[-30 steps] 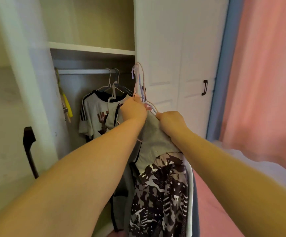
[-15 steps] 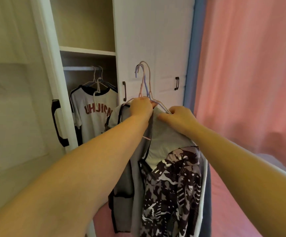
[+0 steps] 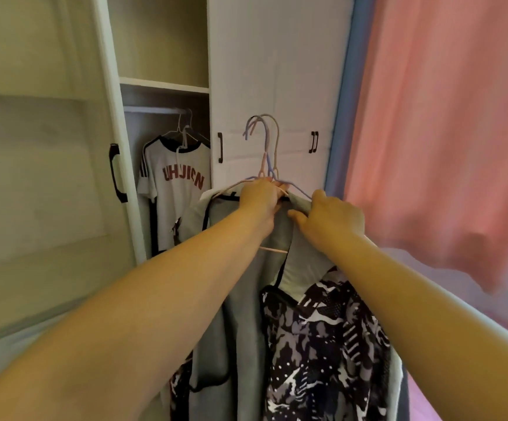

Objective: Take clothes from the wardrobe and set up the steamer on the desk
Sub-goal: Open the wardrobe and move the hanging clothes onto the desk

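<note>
A bundle of clothes hangs in front of me, clear of the wardrobe: a grey garment [image 3: 246, 299] with black trim and a black-and-white patterned one [image 3: 316, 354]. Their pink and blue hangers [image 3: 266, 147] stick up with the hooks free. My left hand [image 3: 259, 199] is closed around the hanger necks. My right hand [image 3: 331, 220] grips the grey collar and a hanger shoulder beside it. Inside the open wardrobe [image 3: 161, 86] a white T-shirt [image 3: 177, 189] with red letters stays on the rail. No steamer or desk is in sight.
The wardrobe's open door [image 3: 34, 177] with a black handle stands at left. Closed white doors [image 3: 271, 71] with black handles are straight ahead. A pink curtain [image 3: 444, 117] hangs at right, with a pink surface low at right.
The clothes bundle has come out of the wardrobe and away from the rail. My view has swung right, so the curtain fills more of the frame. Both hands keep their hold.
</note>
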